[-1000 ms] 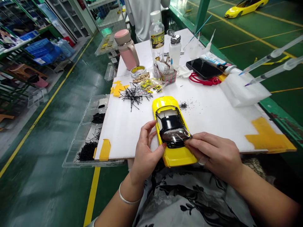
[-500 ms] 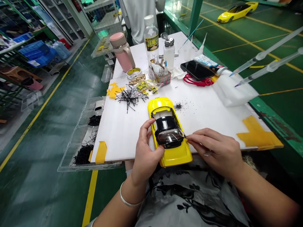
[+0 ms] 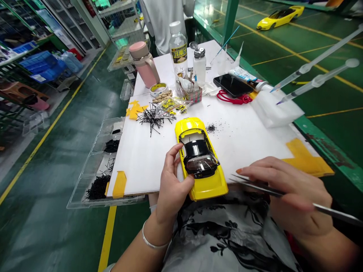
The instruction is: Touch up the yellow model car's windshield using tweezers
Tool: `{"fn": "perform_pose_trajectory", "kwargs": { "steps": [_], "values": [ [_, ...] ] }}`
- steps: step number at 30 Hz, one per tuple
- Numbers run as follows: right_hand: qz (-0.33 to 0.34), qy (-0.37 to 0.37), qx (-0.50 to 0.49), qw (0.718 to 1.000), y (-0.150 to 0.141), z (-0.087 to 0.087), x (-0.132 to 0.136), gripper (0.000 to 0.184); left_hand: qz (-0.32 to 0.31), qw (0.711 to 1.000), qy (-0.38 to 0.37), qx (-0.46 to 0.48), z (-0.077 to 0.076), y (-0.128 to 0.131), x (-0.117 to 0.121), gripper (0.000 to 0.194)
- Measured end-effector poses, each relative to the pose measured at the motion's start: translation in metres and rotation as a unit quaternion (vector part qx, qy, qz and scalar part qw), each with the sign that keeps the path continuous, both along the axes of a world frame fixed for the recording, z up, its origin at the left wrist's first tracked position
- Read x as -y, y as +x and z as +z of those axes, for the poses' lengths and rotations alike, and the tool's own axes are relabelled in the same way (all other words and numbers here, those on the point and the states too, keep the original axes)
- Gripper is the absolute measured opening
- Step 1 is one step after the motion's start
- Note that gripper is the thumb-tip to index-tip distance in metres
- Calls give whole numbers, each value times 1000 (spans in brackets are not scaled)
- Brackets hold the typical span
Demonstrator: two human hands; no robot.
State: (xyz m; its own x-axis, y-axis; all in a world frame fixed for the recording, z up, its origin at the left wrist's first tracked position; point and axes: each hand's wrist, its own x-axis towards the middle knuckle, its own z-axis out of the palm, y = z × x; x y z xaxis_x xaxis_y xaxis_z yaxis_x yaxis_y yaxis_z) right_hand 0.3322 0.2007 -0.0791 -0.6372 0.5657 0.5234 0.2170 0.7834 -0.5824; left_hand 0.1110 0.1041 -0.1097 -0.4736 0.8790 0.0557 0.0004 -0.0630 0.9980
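Observation:
A yellow model car body [image 3: 210, 187] with a black roof and a clear window piece [image 3: 202, 163] lies at the front edge of the white board. My left hand [image 3: 175, 175] grips its left side, thumb by the rear of the window and fingers along the flank. To the right of the car, my right hand [image 3: 295, 192] holds metal tweezers [image 3: 272, 191], whose slim tips point left, apart from the car and slightly parted. Beyond the car lie a small scatter of tiny black bits [image 3: 211, 128] and a pile of thin black sticks [image 3: 151, 118].
Farther back on the board [image 3: 144, 158] stand a pink flask [image 3: 144, 67], a bottle [image 3: 178, 53], a tape roll [image 3: 159, 89] and a phone [image 3: 233, 84]. Two syringes stick out of a white foam block [image 3: 276, 109]. Clear trays [image 3: 82, 192] sit at the left edge. A person [image 3: 163, 26] stands behind.
My right hand has drawn back to the right, away from the car's window, and the tweezers now show along their length. My left hand still holds the car.

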Motion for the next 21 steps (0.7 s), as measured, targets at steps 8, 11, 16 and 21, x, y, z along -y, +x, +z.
{"fn": "perform_pose_trajectory", "kwargs": {
  "steps": [8, 11, 16, 21],
  "values": [
    [67, 24, -17, 997, -17, -10, 10, 27, 2, 1000, 9, 3, -1, 0, 0, 70],
    [79, 43, -13, 996, -18, -21, 9, 29, 2, 1000, 12, 5, -2, -1, 0, 70],
    [101, 79, -30, 991, -16, -35, 7, 28, -1, 1000, 15, 10, -2, -1, 0, 70],
    [101, 100, -50, 989, -14, -41, 9, 27, -2, 1000, 12, -2, -2, -2, 0, 69]
  ]
}}
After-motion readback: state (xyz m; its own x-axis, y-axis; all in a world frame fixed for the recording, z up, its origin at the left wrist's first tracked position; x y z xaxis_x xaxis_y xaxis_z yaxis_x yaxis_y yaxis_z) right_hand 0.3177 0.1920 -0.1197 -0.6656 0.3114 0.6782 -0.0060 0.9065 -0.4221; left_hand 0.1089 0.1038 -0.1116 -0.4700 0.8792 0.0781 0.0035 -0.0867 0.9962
